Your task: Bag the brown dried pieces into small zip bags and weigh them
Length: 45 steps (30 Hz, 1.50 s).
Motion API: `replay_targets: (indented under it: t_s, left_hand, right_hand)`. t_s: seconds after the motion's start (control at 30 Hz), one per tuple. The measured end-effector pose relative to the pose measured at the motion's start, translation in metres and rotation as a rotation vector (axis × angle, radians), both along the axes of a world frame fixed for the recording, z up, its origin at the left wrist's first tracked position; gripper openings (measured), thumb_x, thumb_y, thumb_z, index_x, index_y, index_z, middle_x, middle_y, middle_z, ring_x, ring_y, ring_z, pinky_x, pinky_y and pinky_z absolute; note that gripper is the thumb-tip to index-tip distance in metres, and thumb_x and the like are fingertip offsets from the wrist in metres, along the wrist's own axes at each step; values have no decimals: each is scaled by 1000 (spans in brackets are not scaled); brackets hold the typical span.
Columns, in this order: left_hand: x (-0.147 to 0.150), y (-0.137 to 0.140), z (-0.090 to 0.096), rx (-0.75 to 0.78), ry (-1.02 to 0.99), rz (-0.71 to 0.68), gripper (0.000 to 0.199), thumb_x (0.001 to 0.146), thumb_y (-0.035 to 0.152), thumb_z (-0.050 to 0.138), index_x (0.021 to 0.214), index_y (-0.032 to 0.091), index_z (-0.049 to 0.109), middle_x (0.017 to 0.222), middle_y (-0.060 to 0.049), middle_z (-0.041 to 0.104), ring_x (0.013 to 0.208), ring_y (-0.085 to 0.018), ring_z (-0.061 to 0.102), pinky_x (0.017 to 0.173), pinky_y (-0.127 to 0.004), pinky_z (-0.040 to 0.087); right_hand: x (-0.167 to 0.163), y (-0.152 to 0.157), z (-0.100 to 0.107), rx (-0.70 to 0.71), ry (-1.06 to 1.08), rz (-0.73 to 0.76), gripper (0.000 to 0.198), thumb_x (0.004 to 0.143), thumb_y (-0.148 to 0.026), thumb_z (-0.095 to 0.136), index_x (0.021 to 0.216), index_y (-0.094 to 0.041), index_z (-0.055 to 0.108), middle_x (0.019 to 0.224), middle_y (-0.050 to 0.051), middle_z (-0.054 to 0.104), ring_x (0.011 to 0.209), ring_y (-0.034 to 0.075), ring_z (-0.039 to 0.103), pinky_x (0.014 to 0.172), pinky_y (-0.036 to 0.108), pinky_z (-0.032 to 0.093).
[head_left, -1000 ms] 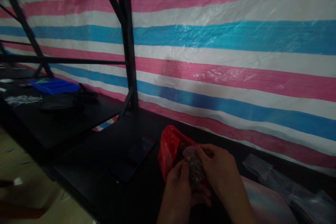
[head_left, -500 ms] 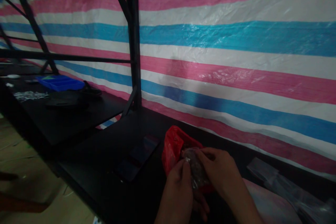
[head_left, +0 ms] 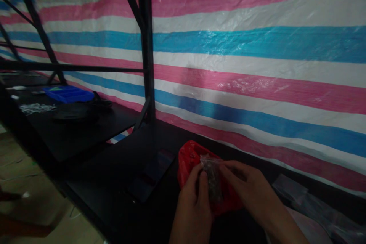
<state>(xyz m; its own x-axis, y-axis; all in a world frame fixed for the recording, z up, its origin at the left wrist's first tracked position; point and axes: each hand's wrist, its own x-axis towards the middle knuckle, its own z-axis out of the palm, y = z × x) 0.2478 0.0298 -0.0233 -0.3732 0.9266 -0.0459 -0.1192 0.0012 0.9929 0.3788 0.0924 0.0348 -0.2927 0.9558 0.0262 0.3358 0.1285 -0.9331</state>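
Note:
Between my two hands is a small clear zip bag (head_left: pixel 214 183), held upright, with small contents I cannot make out. My left hand (head_left: pixel 196 194) grips its left side, the thumb pressed on the front. At the bag's top right corner, the thumb and forefinger of my right hand (head_left: pixel 243 179) pinch the edge. Right behind and beneath the zip bag, a red plastic bag (head_left: pixel 187 158) sits on the black table (head_left: pixel 120 213), partly hidden by my hands.
A dark phone (head_left: pixel 151 177) lies left of the red bag. Clear plastic bags (head_left: pixel 311 202) lie at the right. On the farther table are a blue tray (head_left: pixel 68 94), a dark rounded object (head_left: pixel 74 112) and a pile of small metal pieces (head_left: pixel 37 108). A black post (head_left: pixel 148 53) stands before the striped sheet (head_left: pixel 257 45).
The zip bag is now more upright and flatter, its top edge visible. My right hand has shifted slightly right, to the top corner. More of the red bag shows below.

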Motion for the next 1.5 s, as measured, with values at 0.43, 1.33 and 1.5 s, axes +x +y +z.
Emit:
replay_targets:
  t_s: [0.43, 1.33, 1.5]
  left_hand:
    - [-4, -6, 14, 199, 7, -134, 35, 100, 49, 61, 120, 24, 76, 129, -8, 77, 113, -28, 72, 98, -34, 58]
    - [9, 0, 18, 218, -119, -78, 35, 82, 53, 81, 96, 21, 80, 99, -6, 83, 91, -24, 78, 81, -29, 63]
    - [14, 1, 22, 202, -144, -116, 39, 76, 57, 85, 90, 21, 79, 91, -5, 83, 83, -22, 77, 79, -28, 63]
  right_hand:
    - [9, -20, 5, 127, 133, -51, 30, 81, -53, 73, 84, -23, 73, 74, 1, 74, 67, 20, 71, 59, 25, 56]
    - [16, -36, -8, 228, 108, -207, 29, 84, -50, 68, 87, -22, 76, 70, 1, 69, 63, 19, 61, 58, 28, 49]
    - [18, -39, -15, 245, 117, -240, 22, 88, -43, 62, 88, -22, 72, 76, 2, 69, 67, 20, 63, 62, 29, 51]
